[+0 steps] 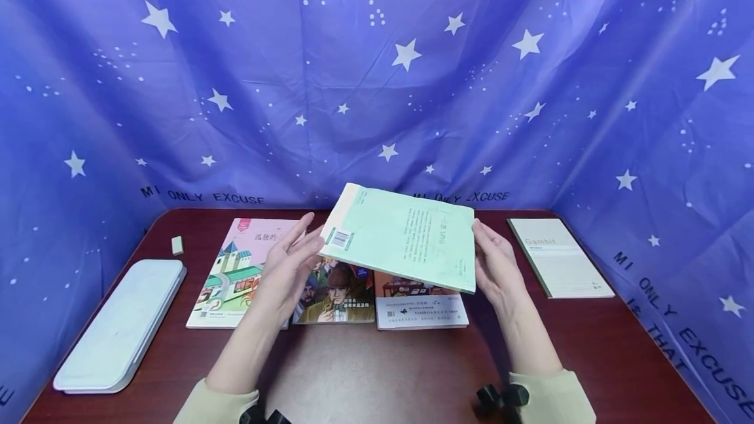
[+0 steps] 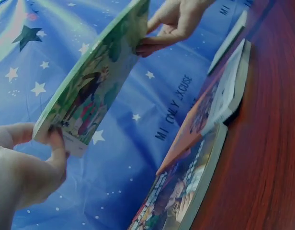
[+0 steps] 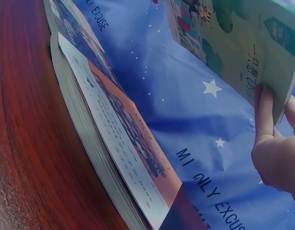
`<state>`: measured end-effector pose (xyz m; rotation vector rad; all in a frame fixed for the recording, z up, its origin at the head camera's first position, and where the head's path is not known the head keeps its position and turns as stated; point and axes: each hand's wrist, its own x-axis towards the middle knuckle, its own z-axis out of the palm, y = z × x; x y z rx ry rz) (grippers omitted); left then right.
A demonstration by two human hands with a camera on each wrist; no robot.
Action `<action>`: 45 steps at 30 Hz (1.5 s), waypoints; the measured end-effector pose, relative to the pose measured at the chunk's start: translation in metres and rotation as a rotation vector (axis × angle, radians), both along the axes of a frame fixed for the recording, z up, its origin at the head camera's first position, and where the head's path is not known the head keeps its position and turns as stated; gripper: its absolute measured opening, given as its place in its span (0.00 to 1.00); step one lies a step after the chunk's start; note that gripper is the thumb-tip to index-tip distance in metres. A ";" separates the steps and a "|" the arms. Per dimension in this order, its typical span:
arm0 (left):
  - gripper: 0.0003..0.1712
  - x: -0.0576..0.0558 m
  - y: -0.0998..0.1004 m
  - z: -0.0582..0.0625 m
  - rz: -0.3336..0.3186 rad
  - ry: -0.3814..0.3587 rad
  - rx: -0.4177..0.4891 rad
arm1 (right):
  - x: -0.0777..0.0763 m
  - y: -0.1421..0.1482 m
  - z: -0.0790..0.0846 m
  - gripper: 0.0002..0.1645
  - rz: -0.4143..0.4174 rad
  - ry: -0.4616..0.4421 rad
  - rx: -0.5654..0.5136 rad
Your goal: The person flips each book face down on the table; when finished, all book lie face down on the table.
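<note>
A thin pale green book [image 1: 406, 234] is held up above the table, back cover with its barcode toward the head camera. My left hand [image 1: 288, 270] pinches its left end between thumb and fingers. At the opposite end my right hand [image 1: 497, 260] grips the edge, thumb and fingers on either side. In the left wrist view the illustrated front cover of the green book [image 2: 97, 86] faces down and outward. Beneath it on the table lie a pink book [image 1: 226, 280], a book with a detective on its cover [image 1: 338, 296] and an orange-and-white book [image 1: 421, 313], partly hidden by it.
A white pencil case [image 1: 120, 326] lies at the left, with a small eraser [image 1: 177, 245] beyond it. At the right is a notebook [image 1: 562, 260] marked "Gambit". A blue star-patterned curtain [image 1: 377, 84] encloses the far side and both flanks of the dark red table [image 1: 365, 378].
</note>
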<state>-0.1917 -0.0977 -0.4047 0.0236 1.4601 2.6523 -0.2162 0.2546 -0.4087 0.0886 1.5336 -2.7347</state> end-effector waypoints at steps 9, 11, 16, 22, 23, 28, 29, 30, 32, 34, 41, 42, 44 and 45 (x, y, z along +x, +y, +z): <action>0.44 -0.001 -0.001 -0.004 -0.081 -0.058 -0.013 | 0.003 -0.003 -0.001 0.20 0.108 0.001 0.174; 0.44 -0.001 0.000 -0.005 -0.079 -0.061 -0.046 | 0.004 -0.001 0.000 0.26 0.174 0.013 0.225; 0.43 -0.004 0.000 -0.006 -0.067 -0.057 -0.133 | 0.005 0.003 0.006 0.45 0.424 0.038 0.268; 0.40 -0.011 -0.001 0.000 -0.026 -0.071 -0.211 | 0.001 0.006 0.009 0.62 0.648 0.098 0.189; 0.40 -0.012 -0.001 0.001 -0.027 -0.069 -0.223 | 0.001 0.007 0.010 0.62 0.667 0.102 0.182; 0.40 -0.019 -0.001 0.005 -0.083 -0.071 -0.251 | 0.003 0.013 0.012 0.60 0.726 0.091 0.162; 0.40 -0.020 -0.002 0.005 -0.102 -0.078 -0.259 | 0.003 0.015 0.012 0.59 0.735 0.087 0.162; 0.40 -0.021 -0.003 0.006 -0.118 -0.085 -0.260 | 0.003 0.016 0.011 0.59 0.742 0.080 0.168; 0.40 -0.024 -0.004 0.006 -0.147 -0.096 -0.269 | 0.002 0.019 0.011 0.57 0.747 0.065 0.187; 0.40 -0.027 -0.005 0.005 -0.172 -0.105 -0.280 | 0.000 0.023 0.009 0.56 0.743 0.051 0.216; 0.43 -0.034 0.000 -0.001 -0.212 -0.082 -0.337 | -0.011 0.039 0.003 0.52 0.701 0.009 0.324; 0.43 -0.034 0.002 -0.002 -0.210 -0.073 -0.348 | -0.013 0.042 0.001 0.51 0.688 0.001 0.340; 0.43 -0.035 0.004 -0.004 -0.208 -0.054 -0.366 | -0.015 0.046 -0.001 0.46 0.656 -0.011 0.376; 0.43 -0.035 0.006 -0.005 -0.209 -0.045 -0.373 | -0.017 0.048 -0.002 0.43 0.638 -0.015 0.394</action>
